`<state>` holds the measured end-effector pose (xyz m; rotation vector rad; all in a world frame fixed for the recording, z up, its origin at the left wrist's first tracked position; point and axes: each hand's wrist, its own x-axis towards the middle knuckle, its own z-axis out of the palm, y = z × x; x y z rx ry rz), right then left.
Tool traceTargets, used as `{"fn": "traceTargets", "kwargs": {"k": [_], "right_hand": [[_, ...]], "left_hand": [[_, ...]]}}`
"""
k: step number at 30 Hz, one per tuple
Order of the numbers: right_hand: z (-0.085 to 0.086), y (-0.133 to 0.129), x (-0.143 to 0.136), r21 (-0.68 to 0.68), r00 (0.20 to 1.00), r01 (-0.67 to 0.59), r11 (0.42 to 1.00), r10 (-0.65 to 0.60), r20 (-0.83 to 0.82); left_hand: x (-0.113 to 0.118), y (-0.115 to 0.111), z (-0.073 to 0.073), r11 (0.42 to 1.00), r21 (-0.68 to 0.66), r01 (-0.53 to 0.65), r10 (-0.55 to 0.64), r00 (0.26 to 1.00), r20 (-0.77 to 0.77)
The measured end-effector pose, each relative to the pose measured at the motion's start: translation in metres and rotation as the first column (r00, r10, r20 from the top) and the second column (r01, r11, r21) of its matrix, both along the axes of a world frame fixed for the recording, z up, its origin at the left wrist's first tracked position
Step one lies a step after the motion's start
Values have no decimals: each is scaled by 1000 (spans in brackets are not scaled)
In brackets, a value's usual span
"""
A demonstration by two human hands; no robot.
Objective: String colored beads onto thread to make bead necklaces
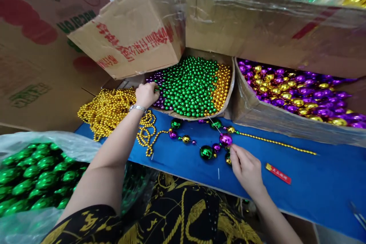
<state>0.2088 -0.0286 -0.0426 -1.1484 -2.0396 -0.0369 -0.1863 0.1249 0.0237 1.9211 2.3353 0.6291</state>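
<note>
My left hand (147, 94) reaches over the purple beads (161, 99) at the left side of an open carton; its fingers are bent together, and anything between them is hidden. The carton also holds many small green beads (191, 87) and gold beads (221, 85). My right hand (246, 166) pinches the large purple bead (225, 139) or the string beside it. From there a strand with a large green bead (206, 152) and smaller purple and gold beads lies on the blue table. A thin line rises from the purple bead towards the carton's front edge.
Gold bead chains (107, 110) are heaped at left. A plastic bag of green beads (40, 175) sits lower left. Another carton (286, 116) holds purple and gold beads at right. A red packet (278, 173) lies on the blue table (320, 194), with a metal tool (357, 213) at its right edge.
</note>
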Motion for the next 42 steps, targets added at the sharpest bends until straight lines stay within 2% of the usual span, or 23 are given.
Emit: {"fn": "traceTargets", "kwargs": {"k": [2,3,4,5,6,8,9,10,11,12,15,18,23,26,31,33,38,42], "right_hand": [[1,0,0,1,1000,-2,1000,2,0],[2,0,0,9,1000,-4,1000,4,-1],[2,1,-1,21,1000,-8,1000,8,-3],[3,2,-2,32,1000,-11,999,12,-5],[4,2,-4,39,1000,-17,999,17,-8],[5,3,-8,45,999,-34,998,35,-20],[6,3,-10,43,999,-43,998,44,-28],[7,3,-11,38,998,-49,998,50,-34],[8,3,-12,31,998,-52,998,53,-39],[9,3,-13,26,998,-53,998,54,-42],[10,2,-12,19,999,-39,999,39,-35],[10,1,-9,14,1000,-18,1000,18,-23],[8,0,-5,17,1000,-1,1000,2,-13],[6,-1,-3,13,1000,7,1000,-7,-4],[4,-4,3,23,1000,11,1000,-11,-12],[3,-4,5,28,1000,9,1000,-8,-15],[1,-6,9,20,1000,15,1000,-14,-19],[-1,-6,11,62,998,64,996,-65,1]], "left_hand": [[11,2,2,1000,14,24,-25,1000,12],[19,3,3,999,31,44,-46,997,70],[27,2,4,996,56,69,-78,979,187],[36,1,4,992,84,99,-123,926,357],[47,-2,5,984,115,134,-176,805,567],[72,-13,6,967,154,202,-225,397,890],[86,-20,6,960,150,236,-200,201,959],[99,-28,6,954,136,268,-153,46,987],[111,-37,5,948,115,296,-99,-69,993],[121,-44,4,944,94,317,-48,-150,988],[144,-61,-1,935,53,351,49,-276,960],[154,-69,-4,934,50,355,65,-306,950],[159,-73,-6,927,77,367,21,-255,967],[161,-74,-6,929,104,356,-37,-190,981],[166,-73,-4,917,213,336,-210,-46,977],[168,-72,-3,905,235,353,-249,-8,969],[176,-70,-4,886,240,397,-270,20,963],[191,-77,-7,827,276,491,-392,150,908]]}}
